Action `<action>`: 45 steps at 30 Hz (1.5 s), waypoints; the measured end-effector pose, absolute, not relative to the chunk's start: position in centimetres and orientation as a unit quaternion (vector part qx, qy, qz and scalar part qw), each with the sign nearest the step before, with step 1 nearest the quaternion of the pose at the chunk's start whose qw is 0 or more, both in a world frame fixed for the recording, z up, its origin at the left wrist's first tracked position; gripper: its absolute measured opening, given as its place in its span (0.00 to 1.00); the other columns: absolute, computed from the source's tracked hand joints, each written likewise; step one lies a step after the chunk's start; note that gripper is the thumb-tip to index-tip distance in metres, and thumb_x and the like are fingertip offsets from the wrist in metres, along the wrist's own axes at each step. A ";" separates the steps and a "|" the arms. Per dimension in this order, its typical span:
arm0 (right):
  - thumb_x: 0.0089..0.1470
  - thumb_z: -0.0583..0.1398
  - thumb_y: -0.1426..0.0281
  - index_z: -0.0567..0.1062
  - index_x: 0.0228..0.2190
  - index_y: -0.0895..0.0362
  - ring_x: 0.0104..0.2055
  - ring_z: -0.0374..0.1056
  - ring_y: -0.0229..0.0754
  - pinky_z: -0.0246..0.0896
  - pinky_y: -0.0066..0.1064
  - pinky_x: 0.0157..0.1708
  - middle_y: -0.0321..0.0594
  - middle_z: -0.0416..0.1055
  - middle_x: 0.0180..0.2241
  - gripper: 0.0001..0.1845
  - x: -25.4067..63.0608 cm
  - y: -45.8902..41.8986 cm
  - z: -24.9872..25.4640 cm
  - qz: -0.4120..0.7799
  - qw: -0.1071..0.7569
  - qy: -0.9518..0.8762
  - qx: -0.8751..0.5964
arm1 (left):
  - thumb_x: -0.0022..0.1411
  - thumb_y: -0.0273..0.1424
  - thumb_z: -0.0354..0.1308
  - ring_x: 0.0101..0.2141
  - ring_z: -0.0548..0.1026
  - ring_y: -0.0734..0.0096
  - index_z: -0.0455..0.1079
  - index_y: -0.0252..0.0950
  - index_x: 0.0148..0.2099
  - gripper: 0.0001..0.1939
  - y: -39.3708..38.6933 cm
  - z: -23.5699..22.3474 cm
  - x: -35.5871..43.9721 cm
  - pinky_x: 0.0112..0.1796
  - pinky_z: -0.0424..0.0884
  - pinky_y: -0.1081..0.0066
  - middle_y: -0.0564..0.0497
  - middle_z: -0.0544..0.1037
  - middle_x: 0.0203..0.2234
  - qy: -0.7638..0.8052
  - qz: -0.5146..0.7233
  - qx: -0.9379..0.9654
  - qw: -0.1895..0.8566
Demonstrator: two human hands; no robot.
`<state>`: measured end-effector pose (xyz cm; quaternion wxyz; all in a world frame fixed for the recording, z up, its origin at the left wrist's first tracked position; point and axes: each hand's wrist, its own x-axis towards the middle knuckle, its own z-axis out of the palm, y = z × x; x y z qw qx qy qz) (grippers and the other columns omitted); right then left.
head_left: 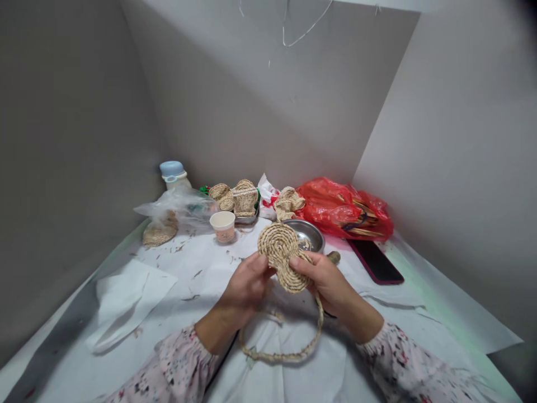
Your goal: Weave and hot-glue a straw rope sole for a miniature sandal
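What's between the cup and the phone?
In the head view: the woven piece, the metal bowl behind it, the right hand and a brown stub.

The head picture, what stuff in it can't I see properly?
All in the head view:
Coil: its back faces away from the camera.
Left hand and right hand: some fingertips are hidden behind the coil or the hands themselves.
Bowl: partly blocked by the coil.
Cup: print too small to read.
Left sleeve: cut off by the bottom edge.
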<state>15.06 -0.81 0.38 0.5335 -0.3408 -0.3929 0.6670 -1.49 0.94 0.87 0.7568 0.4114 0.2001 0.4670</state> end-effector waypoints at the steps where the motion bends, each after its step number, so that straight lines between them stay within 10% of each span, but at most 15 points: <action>1: 0.46 0.71 0.61 0.80 0.33 0.61 0.27 0.69 0.37 0.63 0.28 0.30 0.38 0.77 0.27 0.17 15.3 -0.7 0.6 0.657 0.527 -0.404 -0.357 | 0.57 0.40 0.64 0.37 0.75 0.64 0.76 0.33 0.45 0.18 1.0 0.9 -1.5 0.40 0.70 0.67 0.44 0.79 0.38 0.220 0.477 0.403 0.750; 14: 0.43 0.71 0.60 0.80 0.38 0.57 0.34 0.72 0.42 0.65 0.33 0.36 0.39 0.79 0.32 0.21 15.9 -0.7 2.3 0.520 0.533 -0.496 -0.446 | 0.51 0.32 0.68 0.21 0.68 0.77 0.75 0.33 0.46 0.18 1.1 0.6 -1.2 0.24 0.61 0.74 0.51 0.78 0.27 0.305 0.487 0.400 0.714; 26: 0.50 0.66 0.58 0.79 0.39 0.57 0.36 0.73 0.45 0.68 0.36 0.38 0.42 0.80 0.35 0.18 14.9 0.1 -0.9 0.403 0.627 -0.474 -0.469 | 0.55 0.41 0.65 0.25 0.70 0.71 0.77 0.30 0.39 0.18 1.1 0.4 -0.9 0.28 0.64 0.72 0.49 0.78 0.25 0.344 0.469 0.450 0.678; 45: 0.62 0.54 0.67 0.76 0.41 0.61 0.37 0.75 0.45 0.68 0.33 0.38 0.46 0.79 0.35 0.14 14.4 -1.3 -1.4 0.052 0.537 -0.669 -0.512 | 0.54 0.43 0.63 0.23 0.63 0.75 0.67 0.36 0.28 0.16 0.3 0.3 -1.0 0.24 0.62 0.75 0.57 0.65 0.21 0.400 0.517 0.498 0.570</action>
